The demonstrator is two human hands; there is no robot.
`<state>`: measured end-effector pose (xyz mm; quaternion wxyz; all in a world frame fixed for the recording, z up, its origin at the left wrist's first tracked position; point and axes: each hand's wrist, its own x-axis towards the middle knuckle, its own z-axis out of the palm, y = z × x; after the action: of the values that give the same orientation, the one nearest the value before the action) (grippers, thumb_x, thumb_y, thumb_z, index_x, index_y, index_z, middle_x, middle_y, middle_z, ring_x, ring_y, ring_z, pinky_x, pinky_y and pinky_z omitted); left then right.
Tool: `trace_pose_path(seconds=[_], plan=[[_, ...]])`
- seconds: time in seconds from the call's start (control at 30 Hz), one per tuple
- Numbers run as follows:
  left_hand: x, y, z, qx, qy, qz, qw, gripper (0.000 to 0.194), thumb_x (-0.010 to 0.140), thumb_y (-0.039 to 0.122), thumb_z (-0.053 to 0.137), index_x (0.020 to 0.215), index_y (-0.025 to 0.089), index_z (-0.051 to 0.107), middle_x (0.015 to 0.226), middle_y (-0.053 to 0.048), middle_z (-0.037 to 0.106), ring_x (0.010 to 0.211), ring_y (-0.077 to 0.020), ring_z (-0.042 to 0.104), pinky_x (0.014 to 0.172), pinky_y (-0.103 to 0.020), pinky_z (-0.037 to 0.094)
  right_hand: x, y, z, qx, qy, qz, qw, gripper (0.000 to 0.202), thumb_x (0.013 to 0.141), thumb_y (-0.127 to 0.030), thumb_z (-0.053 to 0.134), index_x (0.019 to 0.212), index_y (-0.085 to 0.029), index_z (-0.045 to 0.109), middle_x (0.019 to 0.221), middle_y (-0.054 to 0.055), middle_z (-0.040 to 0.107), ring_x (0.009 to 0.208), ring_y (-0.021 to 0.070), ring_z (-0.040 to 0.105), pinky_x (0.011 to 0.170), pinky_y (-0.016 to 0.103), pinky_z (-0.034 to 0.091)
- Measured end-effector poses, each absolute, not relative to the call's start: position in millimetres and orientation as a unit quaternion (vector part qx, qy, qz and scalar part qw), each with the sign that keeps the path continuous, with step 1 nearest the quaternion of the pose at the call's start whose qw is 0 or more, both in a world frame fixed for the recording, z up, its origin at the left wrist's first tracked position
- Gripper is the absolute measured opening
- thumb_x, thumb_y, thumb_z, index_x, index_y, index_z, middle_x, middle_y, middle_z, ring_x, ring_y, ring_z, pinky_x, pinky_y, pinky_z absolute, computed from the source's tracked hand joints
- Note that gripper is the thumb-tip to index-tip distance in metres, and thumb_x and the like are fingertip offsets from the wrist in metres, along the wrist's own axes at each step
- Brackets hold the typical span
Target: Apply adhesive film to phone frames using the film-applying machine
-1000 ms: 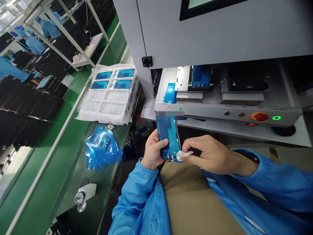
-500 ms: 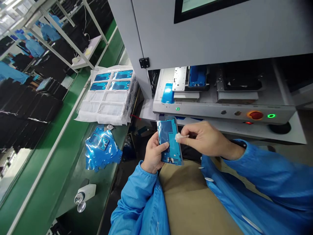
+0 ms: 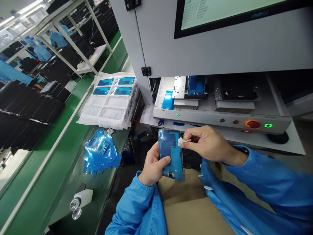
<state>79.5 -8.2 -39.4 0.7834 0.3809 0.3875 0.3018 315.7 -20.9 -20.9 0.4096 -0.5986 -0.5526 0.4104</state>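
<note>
My left hand is closed around the left edge of a phone frame covered with blue film, its thumb pressed on the face. The frame is held in front of my lap, its long side roughly upright in view. Between thumb and fingers of my right hand is pinched a crumpled white wipe, which sits at the frame's upper right edge. Whether the wipe touches the frame or just hovers over it, I cannot tell.
Ahead stands a grey machine with a phone part in its fixture and a red button. On the green bench at left are a white tray stack with blue-filmed parts, a pile of blue film and a white bottle.
The view has tilted up, so everything sits lower and more of the machine's screen shows. Both hands keep their grips, with the wipe still at the frame's right edge.
</note>
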Motion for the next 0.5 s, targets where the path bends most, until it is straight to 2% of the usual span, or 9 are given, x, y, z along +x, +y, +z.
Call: trace_pose_path(seconds=[0.13, 0.27, 0.33, 0.4, 0.5], plan=[[72.0, -12.3, -36.1, 0.448, 0.362, 0.293, 0.763, 0.066, 0.086, 0.039, 0.09, 0.146, 0.02, 0.068, 0.12, -0.01, 0.079, 0.097, -0.0204, 0.072, 0.088, -0.029, 0.058, 326.5, -18.4, -18.9, -0.598, -0.531, 0.424, 0.424, 0.054, 0.081, -0.07, 0.084, 0.067, -0.022, 0.064, 0.063, 0.0, 0.062, 0.056, 0.0143, 0.054, 0.052, 0.029, 0.045], [61.7, -12.7, -30.9, 0.538, 0.343, 0.281, 0.717, 0.064, 0.095, 0.039, 0.08, 0.154, 0.02, 0.063, 0.132, -0.012, 0.077, 0.115, -0.0272, 0.072, 0.1, -0.036, 0.059, 339.0, -19.2, -16.0, -0.561, -0.57, 0.409, 0.439, 0.036, 0.083, -0.057, 0.088, 0.094, -0.024, 0.076, 0.073, 0.0, 0.069, 0.061, 0.0165, 0.062, 0.055, 0.029, 0.052], [57.2, -13.0, -30.0, 0.599, 0.324, 0.26, 0.685, 0.065, 0.098, 0.036, 0.076, 0.159, 0.021, 0.058, 0.134, -0.013, 0.076, 0.12, -0.0294, 0.071, 0.105, -0.039, 0.057, 342.9, -18.8, -11.7, -0.551, -0.6, 0.4, 0.421, 0.032, 0.087, -0.055, 0.085, 0.099, -0.026, 0.079, 0.076, 0.001, 0.073, 0.063, 0.0181, 0.065, 0.057, 0.031, 0.053], [54.4, -13.8, -31.6, 0.661, 0.289, 0.222, 0.655, 0.064, 0.099, 0.032, 0.073, 0.161, 0.022, 0.056, 0.126, -0.012, 0.079, 0.11, -0.0278, 0.074, 0.1, -0.039, 0.058, 344.9, -17.3, -6.0, -0.543, -0.629, 0.399, 0.388, 0.031, 0.092, -0.057, 0.08, 0.088, -0.027, 0.079, 0.074, 0.002, 0.073, 0.062, 0.0191, 0.065, 0.057, 0.033, 0.053], [52.2, -15.3, -40.4, 0.696, 0.279, 0.22, 0.624, 0.055, 0.099, 0.032, 0.073, 0.152, 0.021, 0.064, 0.114, -0.012, 0.079, 0.094, -0.0243, 0.072, 0.089, -0.036, 0.058, 348.1, -15.0, 2.3, -0.549, -0.624, 0.401, 0.386, 0.042, 0.093, -0.067, 0.076, 0.077, -0.028, 0.077, 0.071, 0.003, 0.073, 0.061, 0.0208, 0.064, 0.056, 0.036, 0.052]])
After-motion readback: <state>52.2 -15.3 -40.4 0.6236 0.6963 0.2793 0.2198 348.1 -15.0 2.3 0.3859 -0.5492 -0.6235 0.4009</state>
